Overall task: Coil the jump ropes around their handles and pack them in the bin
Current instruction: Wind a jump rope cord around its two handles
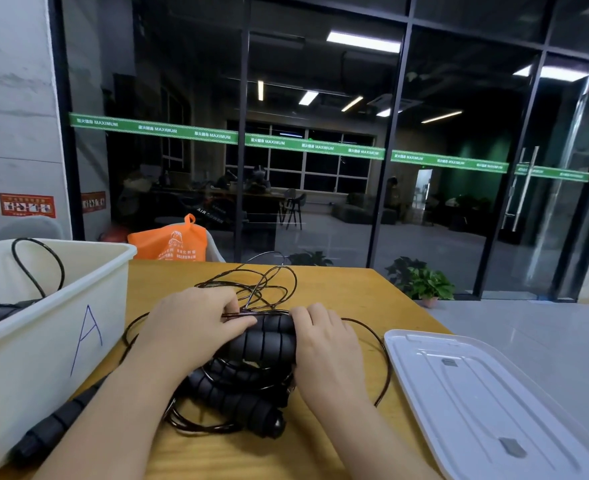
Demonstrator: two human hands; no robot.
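Both hands are working at the middle of the yellow wooden surface (338,282); the left hand (192,323) is lying over one end of a pair of black ribbed foam handles (262,341) held side by side, its fingers pinching strands of the thin black rope (269,282) against them; the right hand (324,344) is gripping the other end of the same pair, fingers curled over the top; loose loops of the rope are fanning out behind the hands and trailing round to the right; a second jump rope (237,400), handles bundled with cord, is lying just in front of the held pair, under the wrists; another black handle (54,424) is lying slantwise beside the white bin (43,341), which is standing at the left, marked with a blue letter A and holding a rope (33,268) already inside; a translucent lid (487,403) is lying flat at the right edge; an orange bag (172,242) is standing beyond the far edge
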